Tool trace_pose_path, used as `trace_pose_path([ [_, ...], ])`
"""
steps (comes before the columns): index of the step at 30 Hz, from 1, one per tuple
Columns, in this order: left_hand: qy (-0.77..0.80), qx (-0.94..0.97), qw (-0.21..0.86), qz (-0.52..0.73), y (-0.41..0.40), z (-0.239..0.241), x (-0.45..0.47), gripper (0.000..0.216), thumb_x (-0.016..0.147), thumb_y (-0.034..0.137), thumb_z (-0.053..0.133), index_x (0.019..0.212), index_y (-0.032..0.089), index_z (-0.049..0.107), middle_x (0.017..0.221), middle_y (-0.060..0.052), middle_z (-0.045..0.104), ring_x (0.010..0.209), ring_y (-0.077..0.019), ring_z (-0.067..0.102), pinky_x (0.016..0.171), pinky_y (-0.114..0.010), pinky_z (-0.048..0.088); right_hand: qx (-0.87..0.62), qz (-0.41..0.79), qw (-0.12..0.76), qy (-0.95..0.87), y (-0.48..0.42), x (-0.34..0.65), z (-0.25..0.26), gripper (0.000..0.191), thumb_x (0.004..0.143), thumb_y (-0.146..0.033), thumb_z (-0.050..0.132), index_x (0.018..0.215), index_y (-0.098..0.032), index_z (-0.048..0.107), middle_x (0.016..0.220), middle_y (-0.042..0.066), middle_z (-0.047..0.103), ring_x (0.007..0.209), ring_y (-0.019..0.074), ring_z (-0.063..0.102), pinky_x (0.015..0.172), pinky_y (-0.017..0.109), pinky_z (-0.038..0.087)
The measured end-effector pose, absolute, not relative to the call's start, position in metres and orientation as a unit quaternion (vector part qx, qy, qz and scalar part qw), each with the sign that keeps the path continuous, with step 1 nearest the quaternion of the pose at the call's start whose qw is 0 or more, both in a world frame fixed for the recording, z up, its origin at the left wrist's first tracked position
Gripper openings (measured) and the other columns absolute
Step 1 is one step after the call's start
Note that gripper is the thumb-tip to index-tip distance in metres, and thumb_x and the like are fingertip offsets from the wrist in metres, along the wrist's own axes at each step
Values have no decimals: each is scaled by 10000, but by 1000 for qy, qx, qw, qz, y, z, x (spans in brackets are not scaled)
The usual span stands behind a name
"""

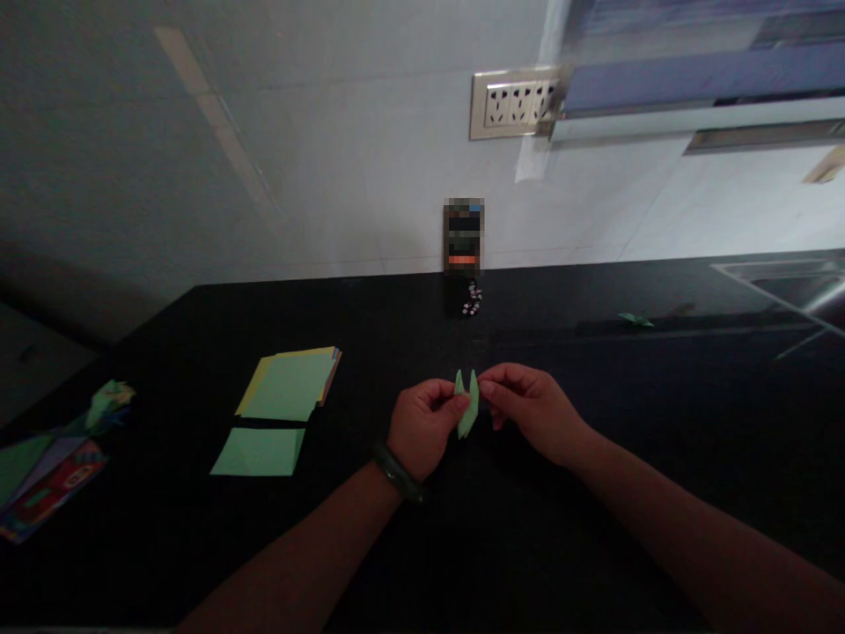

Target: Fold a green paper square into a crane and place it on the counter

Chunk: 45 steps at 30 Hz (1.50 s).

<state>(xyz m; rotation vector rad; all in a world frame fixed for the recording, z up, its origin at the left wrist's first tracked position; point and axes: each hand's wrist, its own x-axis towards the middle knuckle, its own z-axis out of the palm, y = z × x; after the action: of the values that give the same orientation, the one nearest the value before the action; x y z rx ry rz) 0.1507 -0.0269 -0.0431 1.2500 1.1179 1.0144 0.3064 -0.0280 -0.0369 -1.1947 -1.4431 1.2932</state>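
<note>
A small folded piece of light green paper (468, 416), with two pointed tips standing up, is held above the black counter. My left hand (426, 423) grips it between thumb and fingers from the left. A dark green bangle (399, 475) circles my left wrist. My right hand (528, 405) is closed in a pinch, its thumb and fingertips at the paper's right tip. Whether the right fingers grip that tip or only touch it is hard to make out.
Left on the black counter (198, 546) are a stack of coloured paper (290, 386), a green sheet (259, 453) and a colourful packet (59, 489) beside folded paper pieces (109, 405). A phone-like device (464, 236) leans on the wall, with a beaded strap (472, 299). Another green folded piece (635, 320) lies right, near a sink (792, 286).
</note>
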Motion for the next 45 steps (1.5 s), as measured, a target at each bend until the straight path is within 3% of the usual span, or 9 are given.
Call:
trace_pose_path([
  [10,390,512,666,378,-29,-45,152,221,729,354,585,800,148,551,673,-2,587,559,-94,543,563,-239,444,-458,567,415,-545,-30,306,-35,200,717,-338,619,754,-142,610,593,-21,577,459,56,486,452,202,415],
  [23,426,546,617,373,-29,-41,152,319,717,462,579,704,143,564,542,29,515,463,-65,434,461,-196,367,-456,531,420,-578,-28,307,-37,143,668,-249,627,771,-159,586,635,-29,555,472,52,472,441,187,420],
  [40,419,428,678,425,-28,-49,156,253,667,353,675,675,113,598,493,20,562,435,-56,467,443,-183,340,-442,505,393,-628,-30,306,-35,67,756,-229,555,765,-163,559,651,-23,540,529,71,497,491,202,429],
  [45,421,349,721,425,-29,-48,157,284,569,327,751,678,114,597,544,6,603,469,-86,544,455,-198,422,-437,475,406,-647,-28,307,-38,39,750,-206,571,738,-170,560,632,-21,554,559,86,513,522,213,427],
])
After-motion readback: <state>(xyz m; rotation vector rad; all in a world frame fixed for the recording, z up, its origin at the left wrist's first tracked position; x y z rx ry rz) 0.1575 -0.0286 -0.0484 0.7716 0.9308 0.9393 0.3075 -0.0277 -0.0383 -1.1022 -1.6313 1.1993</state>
